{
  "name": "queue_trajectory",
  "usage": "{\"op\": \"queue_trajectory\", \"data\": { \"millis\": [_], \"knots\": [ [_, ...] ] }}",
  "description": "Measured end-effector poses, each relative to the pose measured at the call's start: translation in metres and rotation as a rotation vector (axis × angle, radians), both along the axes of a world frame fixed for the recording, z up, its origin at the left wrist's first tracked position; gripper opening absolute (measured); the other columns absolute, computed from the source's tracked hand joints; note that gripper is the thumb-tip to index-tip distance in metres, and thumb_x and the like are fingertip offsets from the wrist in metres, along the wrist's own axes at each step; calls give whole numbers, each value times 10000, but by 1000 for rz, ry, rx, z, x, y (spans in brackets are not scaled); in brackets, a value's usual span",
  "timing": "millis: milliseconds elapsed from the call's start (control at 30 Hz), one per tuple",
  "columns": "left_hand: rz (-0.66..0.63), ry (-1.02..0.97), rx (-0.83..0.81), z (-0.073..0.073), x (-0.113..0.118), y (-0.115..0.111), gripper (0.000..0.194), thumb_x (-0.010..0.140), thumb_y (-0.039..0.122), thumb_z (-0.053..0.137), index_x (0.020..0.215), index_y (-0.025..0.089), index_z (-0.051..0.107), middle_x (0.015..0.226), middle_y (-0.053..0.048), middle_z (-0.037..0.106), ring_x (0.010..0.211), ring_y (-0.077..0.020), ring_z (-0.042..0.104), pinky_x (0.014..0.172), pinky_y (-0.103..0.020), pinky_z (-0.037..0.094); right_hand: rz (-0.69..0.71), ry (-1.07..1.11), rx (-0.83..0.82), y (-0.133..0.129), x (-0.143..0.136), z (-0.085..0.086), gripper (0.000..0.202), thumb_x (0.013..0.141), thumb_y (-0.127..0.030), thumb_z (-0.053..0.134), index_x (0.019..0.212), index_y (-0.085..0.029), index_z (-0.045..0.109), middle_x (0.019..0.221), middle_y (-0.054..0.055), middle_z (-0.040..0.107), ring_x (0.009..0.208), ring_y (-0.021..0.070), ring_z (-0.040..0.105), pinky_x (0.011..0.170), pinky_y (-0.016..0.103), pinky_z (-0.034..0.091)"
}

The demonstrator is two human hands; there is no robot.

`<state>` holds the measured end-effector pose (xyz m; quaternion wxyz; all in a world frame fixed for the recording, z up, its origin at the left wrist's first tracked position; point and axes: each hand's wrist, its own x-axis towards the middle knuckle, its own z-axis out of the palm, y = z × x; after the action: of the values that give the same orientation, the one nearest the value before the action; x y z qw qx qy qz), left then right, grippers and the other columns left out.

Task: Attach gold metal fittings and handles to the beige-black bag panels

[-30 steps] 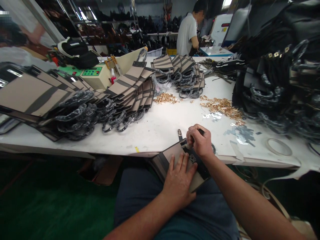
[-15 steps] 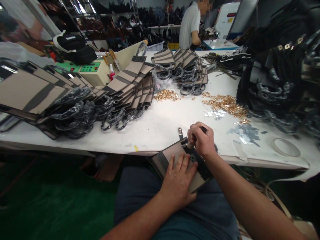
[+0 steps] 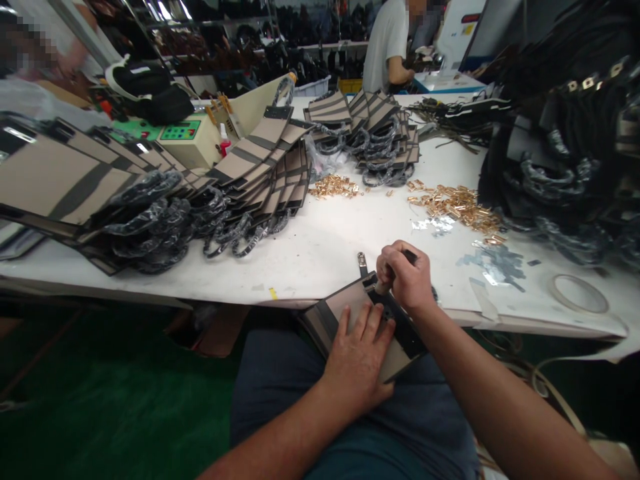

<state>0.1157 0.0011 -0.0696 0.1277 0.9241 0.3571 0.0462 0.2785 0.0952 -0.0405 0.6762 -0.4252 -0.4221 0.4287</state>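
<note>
Several bag-panel stacks [image 3: 273, 157] crowd the left and far parts of the white table [image 3: 320, 250], gold metal fittings [image 3: 455, 203] strewn to their right, with a grey-shirted person [image 3: 387, 40] beyond; since the earlier frame the view has swung slightly — the hands keep nearly the same pose. At the near edge, the left hand [image 3: 357, 357] presses spread on a beige-and-black panel [image 3: 349, 300], while the right hand [image 3: 407, 275] clenches a dark-handled tool [image 3: 411, 257] — bare tabletop lies open left of them.

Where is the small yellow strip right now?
In the head view, the yellow strip lies near the front edge of the table, left of the panel under the left hand.
</note>
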Motion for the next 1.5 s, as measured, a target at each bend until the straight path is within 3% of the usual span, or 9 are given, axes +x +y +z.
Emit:
{"op": "queue_trajectory", "data": {
  "millis": [233,467,800,1000,1133,1267,1400,1500],
  "knots": [
    [-6,-2,-35,1,1,3,1039,770,582,812,1626,192,370,1741,-175,254,1626,-365,151,1320,-630,37,-10,67,30,-3,3,0,345,930,-283,714,658,-232,508,521,-66,479,412,106,428,410,251,350],
    [-33,1,-42,2,0,6,1042,787,584,796,1637,179,349,1743,-194,236,1641,-359,86,1315,-631,-34,-23,235,45,-29,17,10,331,883,-264,742,640,-221,523,532,-65,456,409,100,414,399,241,344],
    [-51,5,-60,1,0,11,975,841,623,730,1635,186,369,1742,-187,244,1642,-365,85,1315,-619,-58,-187,551,-135,-26,35,-15,303,796,-294,695,613,-218,465,521,-89,341,393,74,294,369,214,294],
    [-46,-4,-79,4,0,12,985,817,564,768,1625,165,370,1737,-205,248,1644,-363,72,1317,-617,-61,-69,305,-30,-34,16,-7,328,907,-277,683,640,-226,499,526,-77,391,397,93,337,387,238,274],
    [-28,-41,-90,2,0,9,1012,793,513,791,1635,177,341,1739,-184,255,1639,-358,116,1333,-599,-26,12,-146,59,-47,-3,-2,368,965,-311,690,652,-236,511,570,-35,493,505,138,448,502,291,377],
    [18,-91,-71,-5,-1,3,1090,757,492,818,1659,193,286,1737,-155,274,1641,-345,114,1345,-570,-21,70,-558,163,-51,-8,3,357,927,-285,702,618,-231,532,595,-16,535,543,150,473,553,316,381],
    [39,-100,-59,-4,-3,0,1066,737,545,856,1626,235,356,1733,-183,262,1641,-363,106,1335,-586,21,-3,-322,50,-48,-5,6,409,996,-322,642,630,-247,477,546,-36,480,500,151,428,511,310,356],
    [27,-101,-50,-6,-5,0,1056,735,577,863,1613,247,375,1742,-187,237,1641,-365,99,1329,-594,24,-44,-263,98,-52,-9,8,396,1017,-300,621,658,-251,462,562,-37,476,509,156,443,524,313,367]
  ]
}}
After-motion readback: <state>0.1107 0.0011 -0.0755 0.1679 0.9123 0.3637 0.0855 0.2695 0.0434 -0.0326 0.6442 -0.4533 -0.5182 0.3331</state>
